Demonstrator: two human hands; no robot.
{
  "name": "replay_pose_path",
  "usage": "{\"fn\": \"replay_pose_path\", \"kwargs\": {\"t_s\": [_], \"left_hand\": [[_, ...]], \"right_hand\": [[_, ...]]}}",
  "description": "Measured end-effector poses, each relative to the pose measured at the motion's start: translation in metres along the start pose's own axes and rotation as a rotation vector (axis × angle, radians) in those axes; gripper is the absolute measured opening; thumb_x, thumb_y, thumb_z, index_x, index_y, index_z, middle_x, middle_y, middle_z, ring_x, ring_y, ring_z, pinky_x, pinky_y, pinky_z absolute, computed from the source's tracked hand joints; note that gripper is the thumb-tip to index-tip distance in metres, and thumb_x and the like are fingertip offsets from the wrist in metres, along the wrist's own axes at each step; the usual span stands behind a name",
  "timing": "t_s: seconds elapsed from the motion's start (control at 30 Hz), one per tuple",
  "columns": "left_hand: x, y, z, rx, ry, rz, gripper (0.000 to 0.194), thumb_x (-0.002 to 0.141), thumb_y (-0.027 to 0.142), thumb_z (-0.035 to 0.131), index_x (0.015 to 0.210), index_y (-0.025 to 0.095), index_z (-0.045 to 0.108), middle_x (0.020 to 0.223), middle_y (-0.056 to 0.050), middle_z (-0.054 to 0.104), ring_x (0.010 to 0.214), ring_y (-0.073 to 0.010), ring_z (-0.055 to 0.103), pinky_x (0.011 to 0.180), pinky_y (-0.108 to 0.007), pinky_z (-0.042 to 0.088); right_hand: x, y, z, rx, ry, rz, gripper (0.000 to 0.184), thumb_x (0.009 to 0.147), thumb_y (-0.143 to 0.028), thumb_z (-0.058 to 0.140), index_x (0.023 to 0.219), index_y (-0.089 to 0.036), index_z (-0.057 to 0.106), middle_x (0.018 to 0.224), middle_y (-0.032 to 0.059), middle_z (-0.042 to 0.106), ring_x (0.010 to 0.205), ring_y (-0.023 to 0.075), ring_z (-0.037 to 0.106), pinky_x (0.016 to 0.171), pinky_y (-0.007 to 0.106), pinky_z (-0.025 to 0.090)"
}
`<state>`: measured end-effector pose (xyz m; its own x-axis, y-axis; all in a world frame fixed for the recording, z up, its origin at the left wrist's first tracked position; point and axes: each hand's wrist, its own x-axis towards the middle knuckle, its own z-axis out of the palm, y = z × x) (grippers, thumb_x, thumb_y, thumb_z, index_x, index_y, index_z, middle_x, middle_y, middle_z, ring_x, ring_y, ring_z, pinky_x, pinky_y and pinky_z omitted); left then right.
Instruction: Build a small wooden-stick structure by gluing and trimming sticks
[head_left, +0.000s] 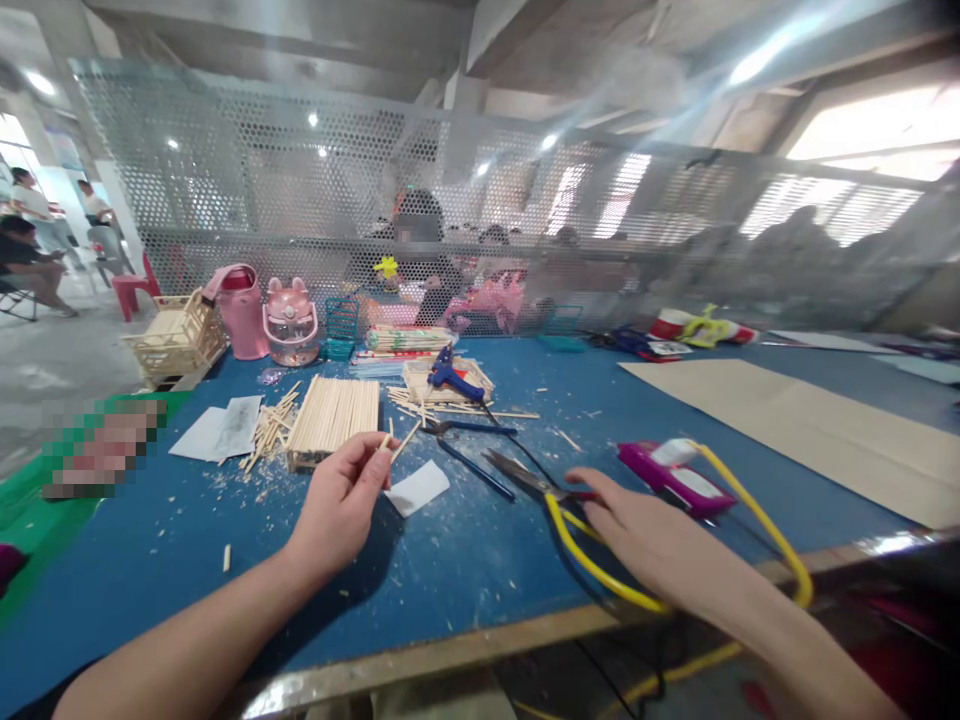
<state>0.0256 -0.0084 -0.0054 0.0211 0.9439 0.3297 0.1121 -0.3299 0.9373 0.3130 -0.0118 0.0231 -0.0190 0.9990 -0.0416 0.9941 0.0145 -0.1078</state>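
Note:
My left hand (341, 500) is closed in a pinch on short, thin wooden sticks (405, 440), above the blue table. A pair of scissors (521, 474) with long yellow handles lies under my right hand (637, 530), blades pointing to the far left and a little apart. My right fingers are bent over the upper handle, which they partly hide. Just left of the scissors rest blue-handled pliers (480, 470). A small white paper (420, 488) lies beside my left hand. Behind that hand stands a block of wooden sticks (335, 415) lined up side by side.
Loose sticks (274, 425) and wood crumbs litter the table (465, 590). A blue glue gun (454, 377) rests farther back. At right are a purple power strip (679, 482) with a yellow cord and a cardboard sheet (787, 420). Pink bottles (291, 325) stand before a perforated metal screen (262, 180).

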Motion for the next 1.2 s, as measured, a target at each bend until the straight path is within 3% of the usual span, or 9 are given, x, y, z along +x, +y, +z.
{"fn": "replay_pose_path", "kwargs": {"t_s": [0.1, 0.2, 0.33, 0.43, 0.53, 0.63, 0.73, 0.83, 1.2], "left_hand": [[0.000, 0.003, -0.001, 0.051, 0.040, 0.012, 0.032, 0.085, 0.043, 0.042, 0.092, 0.016, 0.059, 0.061, 0.003, 0.048, 0.059, -0.0106, 0.045, 0.058, -0.022, 0.037], [-0.001, 0.005, -0.002, 0.092, 0.028, 0.035, 0.034, 0.087, 0.041, 0.038, 0.093, 0.015, 0.060, 0.060, 0.002, 0.047, 0.058, -0.0108, 0.045, 0.058, -0.022, 0.037], [-0.003, 0.004, -0.002, 0.127, -0.008, 0.071, 0.031, 0.087, 0.036, 0.041, 0.095, 0.015, 0.062, 0.060, 0.002, 0.050, 0.059, -0.0110, 0.047, 0.060, -0.022, 0.038], [-0.003, 0.004, -0.002, 0.128, -0.021, 0.088, 0.029, 0.086, 0.035, 0.043, 0.093, 0.015, 0.063, 0.062, 0.001, 0.055, 0.062, -0.0117, 0.051, 0.063, -0.023, 0.041], [-0.003, 0.004, -0.002, 0.111, -0.034, 0.100, 0.026, 0.085, 0.034, 0.046, 0.092, 0.016, 0.063, 0.066, 0.000, 0.061, 0.066, -0.0124, 0.055, 0.067, -0.024, 0.043], [-0.002, 0.005, -0.002, 0.143, -0.043, 0.101, 0.024, 0.085, 0.033, 0.046, 0.085, 0.016, 0.063, 0.069, -0.001, 0.064, 0.067, -0.0127, 0.057, 0.066, -0.023, 0.043], [-0.002, 0.004, -0.003, 0.168, -0.058, 0.109, 0.026, 0.086, 0.032, 0.045, 0.078, 0.015, 0.063, 0.070, -0.002, 0.064, 0.068, -0.0131, 0.057, 0.066, -0.023, 0.044], [-0.002, 0.001, -0.003, 0.133, -0.055, 0.121, 0.024, 0.085, 0.030, 0.045, 0.084, 0.015, 0.063, 0.071, -0.002, 0.066, 0.069, -0.0138, 0.059, 0.067, -0.024, 0.045], [-0.003, 0.004, -0.006, 0.246, -0.033, 0.257, 0.019, 0.082, 0.023, 0.051, 0.083, 0.019, 0.070, 0.075, 0.000, 0.071, 0.074, -0.0141, 0.065, 0.067, -0.020, 0.048]], "right_hand": [[-0.010, 0.012, -0.009, 0.054, 0.046, -0.011, 0.052, 0.072, -0.025, 0.046, 0.123, -0.020, 0.048, 0.114, 0.0103, 0.062, 0.096, 0.0275, 0.061, 0.079, 0.035, 0.047], [-0.014, 0.008, -0.010, 0.163, 0.184, -0.042, 0.056, 0.067, -0.029, 0.053, 0.121, -0.018, 0.048, 0.104, 0.0099, 0.065, 0.087, 0.0270, 0.062, 0.072, 0.035, 0.049], [-0.015, -0.032, 0.000, 0.355, 0.220, -0.172, 0.042, 0.072, -0.047, 0.056, 0.103, -0.019, 0.054, 0.069, 0.0030, 0.063, 0.058, 0.0196, 0.056, 0.057, 0.030, 0.045], [-0.014, -0.071, 0.007, 0.503, 0.161, -0.255, 0.038, 0.073, -0.049, 0.055, 0.096, -0.018, 0.054, 0.062, 0.0004, 0.057, 0.056, 0.0162, 0.050, 0.053, 0.027, 0.042], [-0.012, -0.098, 0.010, 0.595, 0.114, -0.322, 0.044, 0.069, -0.049, 0.061, 0.100, -0.018, 0.052, 0.072, 0.0020, 0.058, 0.062, 0.0158, 0.050, 0.057, 0.026, 0.041], [-0.010, -0.109, 0.012, 0.604, 0.137, -0.356, 0.048, 0.065, -0.047, 0.067, 0.102, -0.020, 0.053, 0.082, 0.0038, 0.061, 0.069, 0.0172, 0.052, 0.063, 0.028, 0.042], [-0.010, -0.113, 0.014, 0.609, 0.155, -0.389, 0.049, 0.064, -0.042, 0.070, 0.104, -0.020, 0.053, 0.094, 0.0056, 0.061, 0.079, 0.0194, 0.056, 0.071, 0.031, 0.044], [-0.012, -0.116, 0.017, 0.609, 0.188, -0.416, 0.052, 0.063, -0.038, 0.071, 0.108, -0.018, 0.053, 0.102, 0.0072, 0.060, 0.089, 0.0213, 0.056, 0.078, 0.034, 0.044], [-0.011, -0.118, 0.022, 0.580, 0.258, -0.491, 0.050, 0.068, -0.042, 0.068, 0.110, -0.017, 0.055, 0.105, 0.0098, 0.062, 0.097, 0.0239, 0.057, 0.085, 0.038, 0.045]]}}
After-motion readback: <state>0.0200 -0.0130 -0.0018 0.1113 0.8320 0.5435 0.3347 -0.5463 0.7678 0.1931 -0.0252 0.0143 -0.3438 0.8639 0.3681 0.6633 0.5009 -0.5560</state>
